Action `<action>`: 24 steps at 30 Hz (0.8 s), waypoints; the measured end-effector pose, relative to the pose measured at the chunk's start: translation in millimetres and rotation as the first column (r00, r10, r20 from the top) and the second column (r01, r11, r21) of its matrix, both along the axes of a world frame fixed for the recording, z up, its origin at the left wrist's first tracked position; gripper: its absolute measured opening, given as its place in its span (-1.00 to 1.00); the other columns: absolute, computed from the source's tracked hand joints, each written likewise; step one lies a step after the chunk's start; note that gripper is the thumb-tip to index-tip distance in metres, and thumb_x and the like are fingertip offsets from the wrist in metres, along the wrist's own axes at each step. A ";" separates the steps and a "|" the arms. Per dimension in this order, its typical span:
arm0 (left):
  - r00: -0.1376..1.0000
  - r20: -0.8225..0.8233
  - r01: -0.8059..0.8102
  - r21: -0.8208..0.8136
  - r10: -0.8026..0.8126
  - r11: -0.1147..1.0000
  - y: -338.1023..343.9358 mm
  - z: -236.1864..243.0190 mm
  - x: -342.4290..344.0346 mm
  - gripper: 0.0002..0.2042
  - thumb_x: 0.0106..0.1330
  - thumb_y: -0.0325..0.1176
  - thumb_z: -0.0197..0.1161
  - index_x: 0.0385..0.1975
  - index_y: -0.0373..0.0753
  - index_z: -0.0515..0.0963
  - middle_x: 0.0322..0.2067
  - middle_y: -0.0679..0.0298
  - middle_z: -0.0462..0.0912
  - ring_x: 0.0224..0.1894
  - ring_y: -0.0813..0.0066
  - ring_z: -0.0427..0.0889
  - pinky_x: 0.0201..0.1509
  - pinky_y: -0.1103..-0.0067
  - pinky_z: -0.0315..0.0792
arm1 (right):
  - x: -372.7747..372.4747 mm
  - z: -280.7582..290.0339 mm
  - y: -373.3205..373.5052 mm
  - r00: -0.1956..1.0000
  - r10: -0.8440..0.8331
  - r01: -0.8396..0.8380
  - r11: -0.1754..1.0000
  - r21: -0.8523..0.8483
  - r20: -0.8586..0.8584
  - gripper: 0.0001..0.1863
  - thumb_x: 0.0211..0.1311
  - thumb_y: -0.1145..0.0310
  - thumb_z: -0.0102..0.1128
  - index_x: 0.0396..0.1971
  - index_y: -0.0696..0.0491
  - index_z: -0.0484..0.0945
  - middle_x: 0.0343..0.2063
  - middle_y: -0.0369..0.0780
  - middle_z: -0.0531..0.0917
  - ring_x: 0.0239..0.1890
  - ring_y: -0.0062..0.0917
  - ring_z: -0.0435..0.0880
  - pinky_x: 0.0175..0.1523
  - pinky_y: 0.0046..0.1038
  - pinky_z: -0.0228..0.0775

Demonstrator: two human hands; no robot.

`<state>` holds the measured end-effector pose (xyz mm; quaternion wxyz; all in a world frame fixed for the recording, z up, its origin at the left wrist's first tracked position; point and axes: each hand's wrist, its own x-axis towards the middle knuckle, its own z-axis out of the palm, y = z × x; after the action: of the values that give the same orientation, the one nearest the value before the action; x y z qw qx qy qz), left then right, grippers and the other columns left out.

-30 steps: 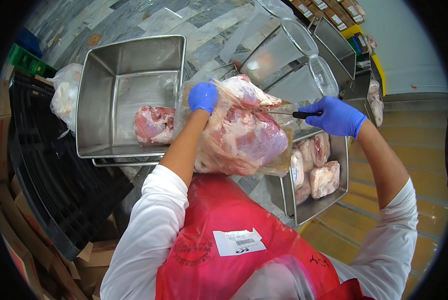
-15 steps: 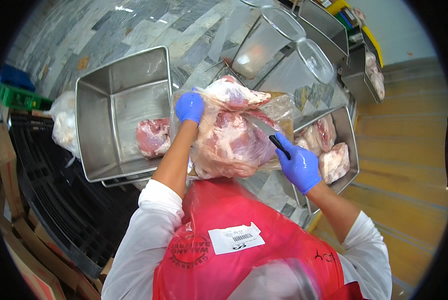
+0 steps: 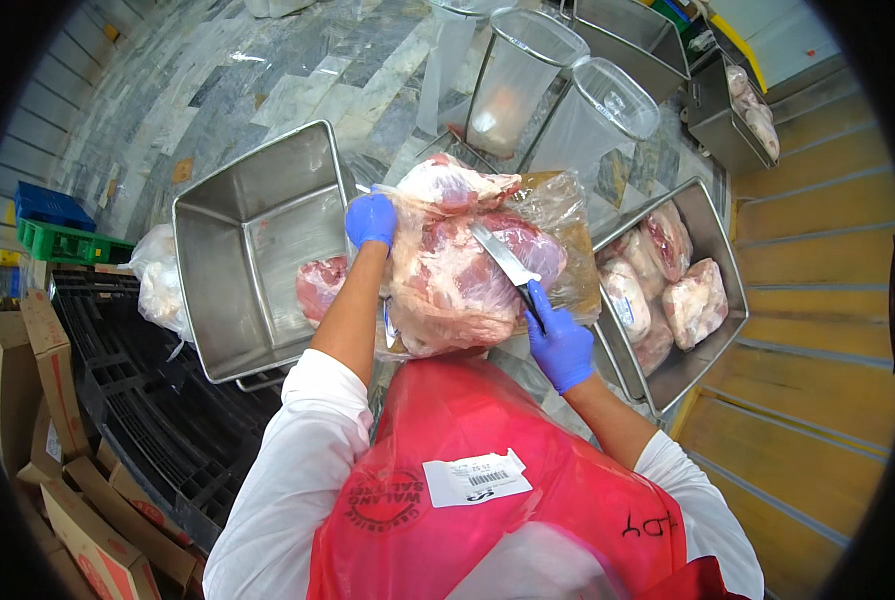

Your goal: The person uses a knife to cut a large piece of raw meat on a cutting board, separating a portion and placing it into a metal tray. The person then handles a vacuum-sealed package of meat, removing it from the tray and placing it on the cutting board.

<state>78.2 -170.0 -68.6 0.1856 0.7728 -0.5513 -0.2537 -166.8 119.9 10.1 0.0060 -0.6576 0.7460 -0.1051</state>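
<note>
Knife on bagged meat, held between two steel bins.

Left hand is gripping the top edge of the bagged meat, fingers closed on the plastic, probably propping the cut upright so its face is open to the blade. Right hand is closed around the handle of the knife; the blade is lying across the meat, tip pointing up and to the left, long axis running diagonally from the handle at lower right. The meat is sitting between the left bin, holding one piece, and the right bin, holding several bagged pieces.
</note>
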 end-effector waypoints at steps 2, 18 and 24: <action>0.995 0.070 0.070 -0.007 -0.069 0.998 -1.5 -10.4 3.7 -0.54 0.45 -0.11 -0.07 -0.22 -0.31 0.75 -0.15 -0.11 0.75 -0.03 -0.21 0.71 0.08 0.11 0.55 | 7.4 -16.2 8.6 1.000 0.003 -0.004 1.000 -0.021 -0.011 -0.41 0.44 0.03 0.17 0.45 -0.36 0.37 -0.59 -0.12 0.57 -0.68 -0.18 0.57 -0.56 -0.09 0.43; 0.999 -0.019 0.043 -0.135 -0.046 0.990 1.0 -28.9 3.8 -0.49 0.49 -0.07 -0.09 -0.25 -0.35 0.75 -0.16 -0.18 0.72 -0.09 -0.23 0.72 0.05 0.07 0.55 | -61.1 198.3 -99.9 0.958 0.287 -0.273 0.896 0.349 0.012 -0.59 0.30 0.12 0.31 0.14 -0.25 0.69 -0.38 -0.03 0.74 -0.31 -0.07 0.73 -0.14 -0.16 0.59; 0.996 -0.035 0.072 -0.152 -0.078 0.986 5.9 -22.3 5.9 -0.48 0.51 -0.08 -0.12 -0.28 -0.34 0.75 -0.21 -0.18 0.73 -0.13 -0.23 0.72 0.04 0.07 0.55 | -40.9 231.5 -180.8 0.958 0.276 -0.258 0.723 0.641 0.075 -0.59 0.29 0.15 0.31 0.13 -0.14 0.69 -0.24 0.03 0.74 -0.23 -0.11 0.75 -0.05 -0.25 0.58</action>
<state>84.1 -164.1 -90.9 0.2453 0.7299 -0.5936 -0.2340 -207.7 -60.9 241.6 0.2367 -0.7169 0.6339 0.1679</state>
